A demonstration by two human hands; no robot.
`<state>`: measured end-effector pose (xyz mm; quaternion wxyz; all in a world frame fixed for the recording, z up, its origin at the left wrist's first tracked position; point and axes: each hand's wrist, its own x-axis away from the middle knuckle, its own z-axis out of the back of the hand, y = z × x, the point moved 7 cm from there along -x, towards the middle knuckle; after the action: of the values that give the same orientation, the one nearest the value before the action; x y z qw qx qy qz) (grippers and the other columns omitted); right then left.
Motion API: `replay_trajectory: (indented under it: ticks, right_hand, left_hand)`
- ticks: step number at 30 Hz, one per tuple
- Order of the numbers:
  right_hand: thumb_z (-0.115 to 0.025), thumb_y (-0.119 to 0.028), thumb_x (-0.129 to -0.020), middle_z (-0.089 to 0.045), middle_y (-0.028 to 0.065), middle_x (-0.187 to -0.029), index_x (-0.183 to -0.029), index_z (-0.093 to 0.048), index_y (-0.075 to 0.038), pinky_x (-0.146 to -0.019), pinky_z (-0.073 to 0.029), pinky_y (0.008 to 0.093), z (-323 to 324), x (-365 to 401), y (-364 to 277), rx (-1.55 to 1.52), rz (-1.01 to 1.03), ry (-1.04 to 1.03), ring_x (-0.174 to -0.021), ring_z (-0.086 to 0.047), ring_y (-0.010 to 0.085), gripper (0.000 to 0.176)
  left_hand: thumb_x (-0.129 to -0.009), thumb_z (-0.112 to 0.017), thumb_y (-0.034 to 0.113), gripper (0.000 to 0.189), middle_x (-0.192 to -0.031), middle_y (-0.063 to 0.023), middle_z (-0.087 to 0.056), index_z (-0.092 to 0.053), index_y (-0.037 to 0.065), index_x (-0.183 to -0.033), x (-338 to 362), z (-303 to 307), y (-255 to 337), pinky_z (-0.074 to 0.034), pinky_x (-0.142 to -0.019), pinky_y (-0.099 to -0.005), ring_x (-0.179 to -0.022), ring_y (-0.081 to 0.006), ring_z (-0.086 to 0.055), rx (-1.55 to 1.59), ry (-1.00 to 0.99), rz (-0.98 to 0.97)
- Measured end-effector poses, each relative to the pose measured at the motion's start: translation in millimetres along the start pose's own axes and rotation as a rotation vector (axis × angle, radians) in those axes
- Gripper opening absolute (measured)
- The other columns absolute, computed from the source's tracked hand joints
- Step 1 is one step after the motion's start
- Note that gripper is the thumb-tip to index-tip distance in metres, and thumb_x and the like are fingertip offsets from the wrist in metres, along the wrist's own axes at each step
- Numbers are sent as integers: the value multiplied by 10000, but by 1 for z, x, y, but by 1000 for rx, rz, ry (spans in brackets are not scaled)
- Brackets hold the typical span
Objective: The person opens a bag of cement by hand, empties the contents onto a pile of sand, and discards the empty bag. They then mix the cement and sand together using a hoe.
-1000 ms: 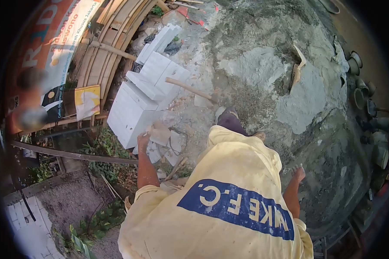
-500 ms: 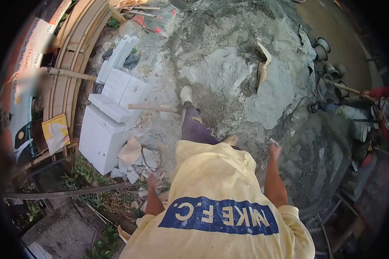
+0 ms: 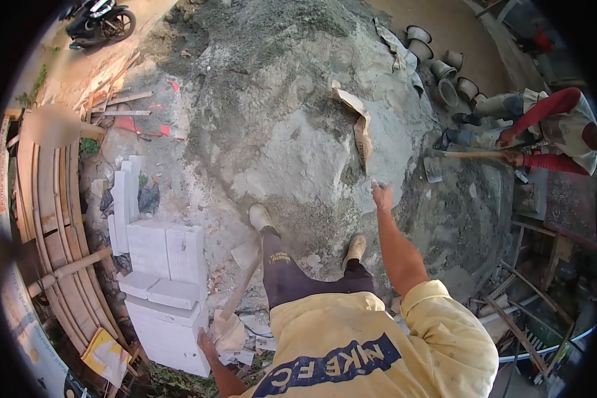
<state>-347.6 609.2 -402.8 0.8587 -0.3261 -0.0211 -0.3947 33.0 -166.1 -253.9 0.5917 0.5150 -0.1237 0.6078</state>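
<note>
Outdoor yard: grey sand mound [image 3: 292, 132] underfoot, white blocks [image 3: 162, 278] stacked at left. Right hand [image 3: 381, 197] hangs empty over the mound, fingers loosely curled. Left hand [image 3: 205, 343] sits low beside the hoe handle [image 3: 239, 288]; its grip can't be told.

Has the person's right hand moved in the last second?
Yes. The right hand has swung forward and now sits much nearer the torn paper sack lying on the grey sand heap.
</note>
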Motion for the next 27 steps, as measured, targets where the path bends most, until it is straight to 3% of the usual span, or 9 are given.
replay_trajectory:
  ticks: [1,3,9,15,19,21,22,25,27]
  right_hand:
    - [-587,-285,-812,-648,145,-751,-865,-642,54,-581,-473,301,-3,-7,-26,-3,-8,6,-698,-631,223,347]
    - [-605,-346,-774,-624,250,-855,-980,-614,56,-753,-460,389,2,-18,-87,-32,-26,38,-832,-607,386,452]
    - [-614,-362,-766,-615,267,-845,-904,-619,74,-731,-458,414,-70,-148,-80,-39,53,287,-859,-594,397,458]
    - [-584,-379,-779,-600,279,-818,-810,-597,66,-712,-451,450,-138,-226,-59,161,-78,298,-821,-578,434,447]
    - [-536,-369,-803,-595,281,-807,-799,-591,51,-704,-454,466,-172,-244,-9,-5,-189,333,-801,-572,440,424]
    - [-498,-356,-823,-594,274,-792,-784,-591,28,-693,-452,486,-184,-258,-16,209,252,246,-797,-568,445,397]
    - [-498,-356,-823,-594,274,-792,-784,-591,28,-693,-452,486,-173,-258,-19,202,255,258,-797,-568,445,397]
    - [-506,-357,-813,-597,263,-800,-803,-604,12,-696,-448,500,-154,-251,-22,172,208,201,-805,-570,443,382]
    - [-514,-383,-804,-600,265,-827,-800,-615,17,-717,-448,499,-157,-244,-7,155,-6,201,-834,-573,436,413]
  left_hand:
    - [-864,-446,427,616,-1136,-191,-533,-301,61,-1338,5,3,1,-467,-739,-430,-949,-308,-562,-65,-21,16]
    - [-853,-429,526,668,-1140,-201,-534,-322,58,-1319,6,17,-17,-455,-728,-456,-937,-353,-554,-196,-13,174]
    - [-852,-399,571,687,-1093,-213,-550,-350,52,-1299,12,-30,-70,-457,-744,-461,-912,-338,-558,-341,31,455]
    - [-854,-396,571,686,-1093,-214,-549,-349,52,-1300,-15,-143,-81,-459,-742,-457,-911,-334,-559,-377,1,462]
    - [-855,-394,570,685,-1093,-215,-549,-349,52,-1301,-30,-171,-76,-461,-741,-454,-911,-330,-560,-391,-26,424]
    - [-856,-393,570,685,-1093,-215,-549,-348,52,-1301,-39,-178,-74,-461,-740,-453,-911,-329,-560,-388,-42,408]
    - [-856,-392,570,685,-1093,-215,-549,-348,52,-1302,-45,-182,-74,-462,-740,-452,-911,-328,-560,-382,-49,402]
    - [-857,-390,570,685,-1093,-216,-549,-348,52,-1302,-60,-190,-81,-463,-739,-450,-910,-326,-560,-369,-70,402]
    - [-858,-389,570,684,-1093,-216,-549,-347,52,-1302,-72,-193,-87,-464,-738,-449,-910,-324,-561,-363,-84,402]
